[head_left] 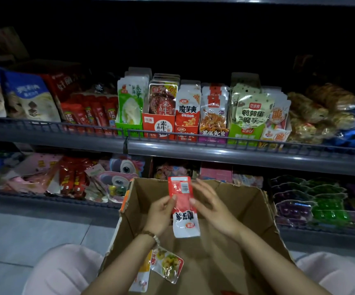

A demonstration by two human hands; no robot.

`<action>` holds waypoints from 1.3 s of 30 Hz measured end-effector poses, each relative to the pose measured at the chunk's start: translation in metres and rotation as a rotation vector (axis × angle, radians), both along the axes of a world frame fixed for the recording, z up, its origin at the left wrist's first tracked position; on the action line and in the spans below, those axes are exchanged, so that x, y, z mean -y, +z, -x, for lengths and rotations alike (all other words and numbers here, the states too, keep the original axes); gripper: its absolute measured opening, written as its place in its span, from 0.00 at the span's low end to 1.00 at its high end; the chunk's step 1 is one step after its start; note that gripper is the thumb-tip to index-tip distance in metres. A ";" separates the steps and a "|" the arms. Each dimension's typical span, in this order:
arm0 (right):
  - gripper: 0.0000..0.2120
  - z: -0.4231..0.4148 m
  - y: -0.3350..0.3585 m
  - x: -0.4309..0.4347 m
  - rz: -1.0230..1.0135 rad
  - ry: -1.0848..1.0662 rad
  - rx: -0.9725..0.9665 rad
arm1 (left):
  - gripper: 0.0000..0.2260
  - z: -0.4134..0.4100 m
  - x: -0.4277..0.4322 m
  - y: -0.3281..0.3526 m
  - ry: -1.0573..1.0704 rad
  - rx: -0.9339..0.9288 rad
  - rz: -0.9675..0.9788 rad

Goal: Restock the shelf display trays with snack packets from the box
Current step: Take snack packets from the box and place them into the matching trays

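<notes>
Over the open cardboard box (246, 201), my left hand (160, 213) grips a red and white snack packet (183, 207), held upside down with its back facing me. My right hand (211, 206) touches the packet's right edge with fingers spread and nearly straight. On the middle shelf stands a row of display trays (187, 133); the red and white tray in it holds matching packets (187, 107). Two more packets (168, 264) lie in the box under my left wrist.
A grey wire shelf rail (215, 145) runs in front of the trays. Blue bags at the left and bread-like packs (312, 111) at the right fill the same shelf. The lower shelf holds toys and green and purple packs (321, 203). My knees flank the box.
</notes>
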State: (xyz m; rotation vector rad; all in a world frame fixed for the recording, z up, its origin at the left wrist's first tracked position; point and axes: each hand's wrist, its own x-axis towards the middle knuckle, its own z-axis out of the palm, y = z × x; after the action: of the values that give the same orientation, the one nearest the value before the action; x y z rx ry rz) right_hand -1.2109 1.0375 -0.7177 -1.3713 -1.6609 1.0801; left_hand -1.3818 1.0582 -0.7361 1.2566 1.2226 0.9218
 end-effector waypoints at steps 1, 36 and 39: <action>0.24 0.005 0.001 0.004 -0.028 0.083 0.022 | 0.12 0.002 -0.003 0.004 0.049 0.050 0.007; 0.25 -0.042 0.185 -0.144 -0.589 -0.165 0.140 | 0.26 -0.016 -0.118 0.101 -0.120 -0.783 -0.699; 0.25 -0.033 0.178 -0.155 -0.575 -0.168 0.299 | 0.27 -0.021 -0.129 0.098 -0.131 -0.914 -0.711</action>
State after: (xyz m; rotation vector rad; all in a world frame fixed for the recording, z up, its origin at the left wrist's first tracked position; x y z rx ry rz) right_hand -1.1775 1.1923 -0.5401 -1.2866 -1.8347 0.2652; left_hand -1.3605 1.1868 -0.6382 2.4723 1.5068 0.7036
